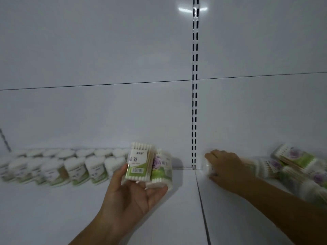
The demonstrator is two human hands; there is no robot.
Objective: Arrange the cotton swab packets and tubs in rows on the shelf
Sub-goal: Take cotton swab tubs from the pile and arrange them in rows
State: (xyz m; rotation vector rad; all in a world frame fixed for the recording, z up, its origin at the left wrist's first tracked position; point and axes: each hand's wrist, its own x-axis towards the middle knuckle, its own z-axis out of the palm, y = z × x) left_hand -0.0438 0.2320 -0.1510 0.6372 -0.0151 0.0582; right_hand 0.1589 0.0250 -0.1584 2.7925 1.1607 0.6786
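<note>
On the white shelf [70, 209], the left hand [136, 193] clasps 2 probably light, slick swab packets [139, 161] sideways; the right hand [228, 168] grips a 3rd packet [207, 165].

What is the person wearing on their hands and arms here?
Nothing: the left hand and right hand are bare, with no gloves, rings or watch visible. The forearms are bare too, with no sleeves in frame. Motion blur on the right hand could hide small details.

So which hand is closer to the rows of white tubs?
Left. The left hand, holding swab packets, is just beside the white tubs; the right hand is beyond the slotted upright, gripping a blurred packet.
</note>
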